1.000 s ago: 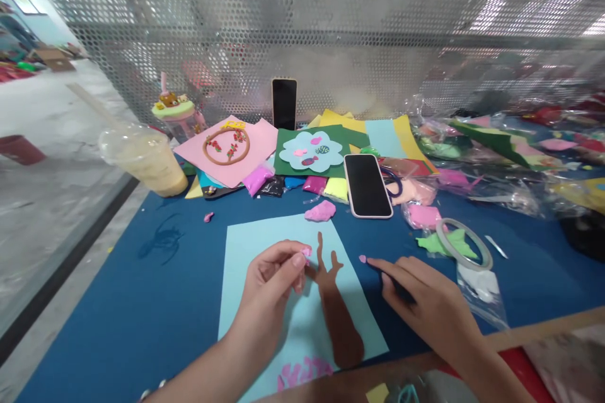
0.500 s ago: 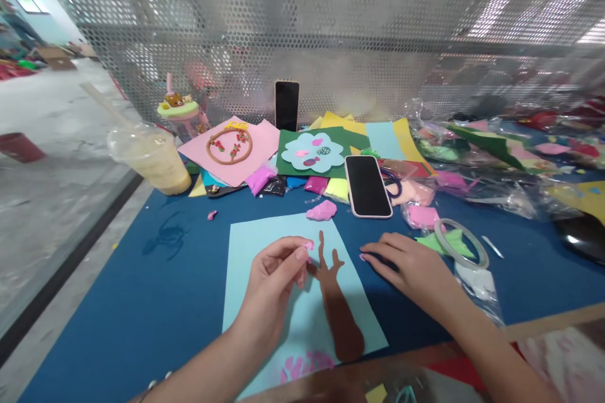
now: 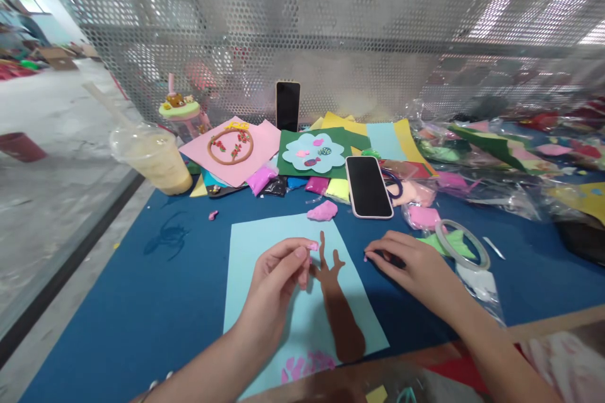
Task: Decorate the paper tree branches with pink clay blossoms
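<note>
A light blue sheet point(image 3: 255, 233) lies on the blue table, with a flat brown tree shape point(image 3: 343, 321) on its right part and several pink bits point(image 3: 307, 365) along its near edge. Over the sheet, left of the brown branches, my left hand point(image 3: 278, 283) pinches a small piece of pink clay point(image 3: 312, 246) between thumb and fingers. Right of the sheet is my right hand point(image 3: 411, 264), thumb and index fingertip together on a tiny pink bit point(image 3: 365, 258). A larger pink clay lump point(image 3: 322, 210) rests at the sheet's top edge.
A phone point(image 3: 369, 186) lies behind the sheet, and another phone point(image 3: 287, 106) stands upright against the perforated metal panel. A drink cup point(image 3: 161, 160) is at the left. Clear tape point(image 3: 462, 244) and clay packets lie to the right. Decorated cards point(image 3: 312, 152) stand behind.
My right thumb and index finger have closed together at the tiny pink bit. The pink piece at my left fingertips sticks out slightly further to the right.
</note>
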Tool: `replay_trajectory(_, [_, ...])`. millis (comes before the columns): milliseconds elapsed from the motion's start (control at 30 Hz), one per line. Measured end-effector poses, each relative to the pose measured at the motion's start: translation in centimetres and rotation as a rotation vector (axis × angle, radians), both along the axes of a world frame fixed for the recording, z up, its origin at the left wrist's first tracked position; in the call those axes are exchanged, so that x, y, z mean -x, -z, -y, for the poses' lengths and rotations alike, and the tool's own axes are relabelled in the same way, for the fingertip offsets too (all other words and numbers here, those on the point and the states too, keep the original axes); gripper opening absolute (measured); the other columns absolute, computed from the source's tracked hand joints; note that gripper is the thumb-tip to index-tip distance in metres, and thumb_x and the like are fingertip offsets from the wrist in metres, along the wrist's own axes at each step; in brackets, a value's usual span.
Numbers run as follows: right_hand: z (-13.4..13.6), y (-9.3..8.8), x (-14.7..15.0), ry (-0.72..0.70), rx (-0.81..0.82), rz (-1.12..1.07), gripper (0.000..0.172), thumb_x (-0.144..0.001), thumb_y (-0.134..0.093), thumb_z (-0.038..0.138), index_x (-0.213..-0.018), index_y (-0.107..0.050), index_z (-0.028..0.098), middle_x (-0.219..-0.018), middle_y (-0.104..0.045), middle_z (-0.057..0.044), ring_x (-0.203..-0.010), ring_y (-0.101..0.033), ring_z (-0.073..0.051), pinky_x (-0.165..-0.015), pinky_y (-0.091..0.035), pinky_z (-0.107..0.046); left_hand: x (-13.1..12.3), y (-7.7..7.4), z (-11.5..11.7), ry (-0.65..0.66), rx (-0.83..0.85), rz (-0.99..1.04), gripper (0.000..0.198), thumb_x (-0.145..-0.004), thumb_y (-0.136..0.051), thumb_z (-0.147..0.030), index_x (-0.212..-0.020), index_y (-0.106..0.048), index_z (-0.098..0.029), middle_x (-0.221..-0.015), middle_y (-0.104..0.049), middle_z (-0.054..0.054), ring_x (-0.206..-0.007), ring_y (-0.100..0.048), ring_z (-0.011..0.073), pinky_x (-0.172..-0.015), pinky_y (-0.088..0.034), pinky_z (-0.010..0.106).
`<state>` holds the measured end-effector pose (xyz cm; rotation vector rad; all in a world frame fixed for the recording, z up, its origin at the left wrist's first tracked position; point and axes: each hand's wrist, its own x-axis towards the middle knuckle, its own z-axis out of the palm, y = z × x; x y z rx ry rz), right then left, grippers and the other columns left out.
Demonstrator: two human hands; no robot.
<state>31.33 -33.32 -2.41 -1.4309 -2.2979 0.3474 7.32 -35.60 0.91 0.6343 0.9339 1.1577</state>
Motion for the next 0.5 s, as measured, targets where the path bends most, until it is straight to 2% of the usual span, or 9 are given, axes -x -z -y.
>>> replay_trajectory(100, [0.0,-0.4,-0.1,0.012,0.038,-0.013,0.017,-0.09,-0.051,0.026,-0.088,-0.067,0.022,-0.078,-0.058,-0.002,-0.066,-0.055,-0.014,-0.06,-0.043,-0.025,0.0,0.0,0.0,0.012,0.004,0.015,0.019,-0.068,-0.072,-0.033,-0.075,-0.07,-0.016,-0.053,-0.048,-0.003,-0.05,-0.04,0.0066,-0.051,-0.031,0.02])
replay_trajectory(300, [-0.5,-0.6,-0.1,-0.019,0.055,0.041,0.019,-0.09,-0.052,0.027,-0.101,-0.066,0.022,-0.084,-0.06,-0.003,-0.071,-0.058,-0.016,-0.064,-0.045,-0.028,0.0,0.0,0.1,0.019,-0.006,0.039,0.017,-0.069,-0.071,-0.031,-0.075,-0.07,-0.016,-0.055,-0.049,-0.002,-0.05,-0.04,0.0064,-0.051,-0.031,0.02])
replay_trajectory(500, [-1.1,-0.9,0.1,-0.082,0.092,0.096,0.017,-0.09,-0.05,0.023,-0.089,-0.068,0.021,-0.084,-0.06,-0.003,-0.075,-0.059,-0.016,-0.067,-0.046,-0.029,0.0,0.1,0.1,0.025,-0.008,0.049,0.016,-0.069,-0.07,-0.031,-0.076,-0.07,-0.016,-0.053,-0.047,-0.002,-0.05,-0.04,0.0068,-0.05,-0.03,0.02])
